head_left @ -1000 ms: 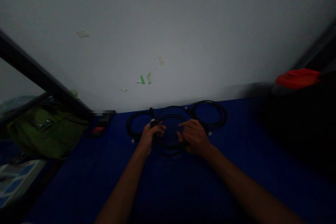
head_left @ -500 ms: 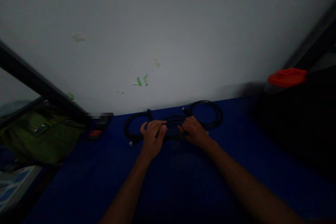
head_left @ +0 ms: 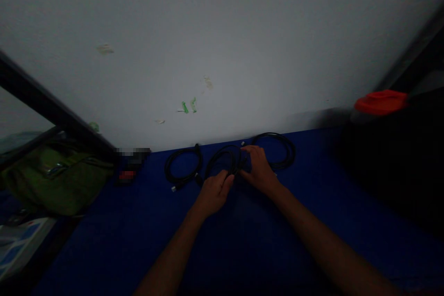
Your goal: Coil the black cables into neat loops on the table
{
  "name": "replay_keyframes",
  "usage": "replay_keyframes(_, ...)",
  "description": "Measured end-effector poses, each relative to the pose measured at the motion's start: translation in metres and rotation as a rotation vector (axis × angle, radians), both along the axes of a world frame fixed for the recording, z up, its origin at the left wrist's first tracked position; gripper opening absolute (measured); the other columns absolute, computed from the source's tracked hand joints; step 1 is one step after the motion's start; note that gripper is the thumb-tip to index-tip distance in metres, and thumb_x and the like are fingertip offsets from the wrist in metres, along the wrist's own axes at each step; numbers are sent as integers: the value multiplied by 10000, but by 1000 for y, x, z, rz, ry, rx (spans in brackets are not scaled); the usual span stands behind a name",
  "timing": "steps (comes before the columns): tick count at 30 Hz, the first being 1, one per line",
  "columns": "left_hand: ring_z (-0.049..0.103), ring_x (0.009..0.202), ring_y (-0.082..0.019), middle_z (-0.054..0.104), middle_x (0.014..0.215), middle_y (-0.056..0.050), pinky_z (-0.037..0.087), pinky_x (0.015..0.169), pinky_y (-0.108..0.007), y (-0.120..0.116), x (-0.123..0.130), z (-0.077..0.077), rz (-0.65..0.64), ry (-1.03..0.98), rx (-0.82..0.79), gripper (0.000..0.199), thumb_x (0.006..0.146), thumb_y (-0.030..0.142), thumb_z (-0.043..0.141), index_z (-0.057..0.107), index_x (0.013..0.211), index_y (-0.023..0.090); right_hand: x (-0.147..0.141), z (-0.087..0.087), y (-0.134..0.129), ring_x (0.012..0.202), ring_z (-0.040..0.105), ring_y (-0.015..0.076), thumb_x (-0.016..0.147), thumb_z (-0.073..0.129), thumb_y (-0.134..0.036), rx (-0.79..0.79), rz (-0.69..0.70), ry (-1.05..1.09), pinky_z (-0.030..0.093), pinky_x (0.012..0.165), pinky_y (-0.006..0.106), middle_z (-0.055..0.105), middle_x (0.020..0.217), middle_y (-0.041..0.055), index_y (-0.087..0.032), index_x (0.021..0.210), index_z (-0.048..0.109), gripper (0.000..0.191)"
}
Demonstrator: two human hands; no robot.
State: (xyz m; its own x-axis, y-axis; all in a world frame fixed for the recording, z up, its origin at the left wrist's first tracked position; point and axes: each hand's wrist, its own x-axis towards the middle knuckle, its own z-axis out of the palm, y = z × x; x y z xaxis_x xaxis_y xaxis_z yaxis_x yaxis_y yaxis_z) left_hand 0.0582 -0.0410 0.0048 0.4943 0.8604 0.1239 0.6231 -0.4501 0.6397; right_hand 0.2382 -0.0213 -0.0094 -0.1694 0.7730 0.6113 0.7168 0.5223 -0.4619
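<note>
Between my hands lies a coiled black cable (head_left: 208,166), its loops standing a little apart. My left hand (head_left: 214,192) is closed on the near side of this coil, thumb and fingers pinched together. At the coil's right side my right hand (head_left: 258,169) has its thumb and fingers apart, curved around the loops; whether it touches them is too dark to tell. A second black coiled cable (head_left: 167,166) with a light metal plug lies to the left. A third coiled cable (head_left: 293,150) lies to the right, partly behind my right hand.
All the cables are on a blue surface (head_left: 229,249) against a pale wall (head_left: 243,46). Left are a green bag (head_left: 79,175) and a blurred dark item with red (head_left: 127,175). A large dark shape (head_left: 391,166) with an orange top (head_left: 381,102) stands at right.
My left hand has shifted right and nearer and closed on the middle coil. My right hand has opened its fingers. The middle cable's loops have been gathered rounder.
</note>
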Motion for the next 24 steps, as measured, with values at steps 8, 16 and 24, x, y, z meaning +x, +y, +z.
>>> replay_keyframes(8, 315, 452, -69, 330, 523, 69, 250, 436, -190, 4, -1, -3, 104, -438, -270, 372, 847, 498, 387, 454, 695, 166, 3, 5, -8, 778, 521, 177, 816, 541, -228, -337, 253, -318, 397, 679, 274, 582, 803, 65, -151, 793, 583, 90)
replay_keyframes(16, 339, 471, -77, 371, 539, 58, 266, 444, -193, 2, -2, -3, 62, -408, -259, 374, 858, 476, 379, 541, 836, 141, -7, 2, -15, 730, 505, 170, 826, 459, -156, -396, 246, -421, 367, 673, 274, 573, 762, 79, -132, 777, 573, 127)
replay_keyframes(24, 455, 562, -99, 498, 637, 31, 326, 517, -204, 1, -1, 0, 54, -244, -104, 196, 819, 340, 483, 553, 828, 157, 0, 6, -11, 630, 510, 132, 766, 511, -158, -517, 304, -91, 354, 567, 228, 573, 717, 36, -131, 777, 549, 48)
